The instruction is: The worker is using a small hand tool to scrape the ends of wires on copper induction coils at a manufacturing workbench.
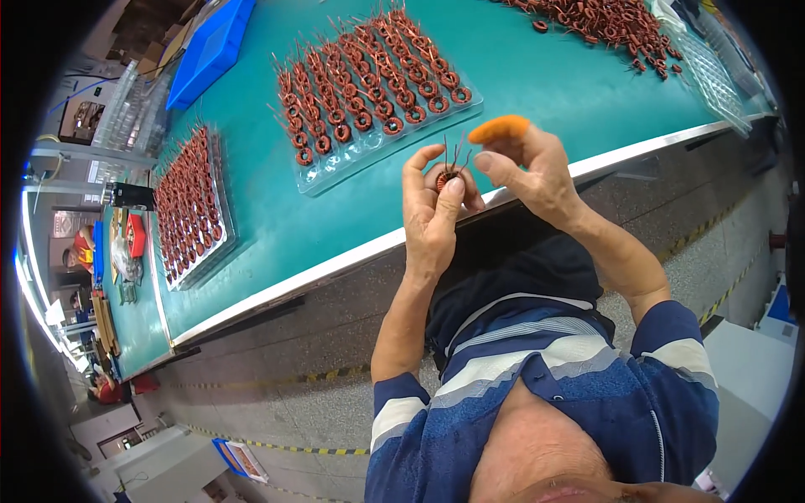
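My left hand (429, 226) is closed round a small toroidal coil (444, 178) wound with copper-coloured wire, its thumb pressed on the near side. Several thin wire leads stand up from the coil. Just right of those leads is my right hand (543, 178), with an orange finger cot (501, 128) on its index finger. That finger and the thumb are apart, and I see nothing between them. Beyond my hands, a clear plastic tray (312, 179) holds rows of similar coils, their leads pointing up.
A second filled tray (220, 237) stands at the left on the green table (285, 239). Loose coils (599, 21) lie heaped at the far right, beside clear empty trays (713, 80). A blue bin (210, 52) is at the far left. The table's pale edge (369, 249) runs below my hands.
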Tool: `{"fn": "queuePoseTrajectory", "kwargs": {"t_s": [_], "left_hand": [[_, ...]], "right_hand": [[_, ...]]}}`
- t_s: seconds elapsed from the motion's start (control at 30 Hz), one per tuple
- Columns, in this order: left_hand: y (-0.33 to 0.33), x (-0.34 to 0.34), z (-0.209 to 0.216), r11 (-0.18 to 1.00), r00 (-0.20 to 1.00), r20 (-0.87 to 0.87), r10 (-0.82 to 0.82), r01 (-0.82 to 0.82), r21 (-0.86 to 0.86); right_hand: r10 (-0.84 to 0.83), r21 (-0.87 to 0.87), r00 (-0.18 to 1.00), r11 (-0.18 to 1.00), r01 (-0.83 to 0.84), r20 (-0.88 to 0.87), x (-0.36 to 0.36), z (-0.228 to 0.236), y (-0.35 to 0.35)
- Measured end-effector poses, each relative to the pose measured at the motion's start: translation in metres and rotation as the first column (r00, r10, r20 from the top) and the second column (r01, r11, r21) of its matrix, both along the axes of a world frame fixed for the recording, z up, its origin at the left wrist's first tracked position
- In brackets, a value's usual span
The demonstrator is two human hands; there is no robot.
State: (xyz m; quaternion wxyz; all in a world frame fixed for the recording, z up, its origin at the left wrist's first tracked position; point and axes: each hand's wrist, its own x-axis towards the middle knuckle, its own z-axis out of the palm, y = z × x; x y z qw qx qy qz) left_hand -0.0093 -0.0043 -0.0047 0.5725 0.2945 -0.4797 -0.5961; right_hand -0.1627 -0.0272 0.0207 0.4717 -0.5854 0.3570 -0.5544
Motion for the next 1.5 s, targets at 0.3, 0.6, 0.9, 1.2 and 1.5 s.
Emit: {"fn": "queuePoseTrajectory", "kwargs": {"t_s": [0.3,0.6,0.9,1.2,1.5], "left_hand": [[-0.005,0.017,-0.009,0.997,0.986,0.144,0.078,-0.077,-0.017],[-0.011,0.019,-0.018,0.996,0.996,0.026,0.084,-0.084,-0.013],[-0.003,0.043,-0.004,0.646,0.686,-0.036,0.727,-0.701,-0.303],[0.049,0.079,0.099,-0.046,0.770,-0.520,0.371,-0.544,-0.838],[0.042,0.026,0.083,-0.659,0.350,-0.844,0.405,-0.528,-0.535]], "right_hand": [[0.056,-0.115,0.938,0.988,-0.100,-0.341,0.007,0.014,-0.013],[0.060,-0.113,0.875,0.985,-0.129,-0.480,0.028,0.025,-0.024],[0.002,-0.310,0.925,0.942,-0.129,-0.379,0.073,0.047,-0.088],[-0.027,-0.500,0.775,0.779,-0.380,-0.631,0.079,-0.011,-0.131],[-0.633,-0.823,0.536,0.502,-0.266,-0.559,-0.055,0.032,-0.192]]}}
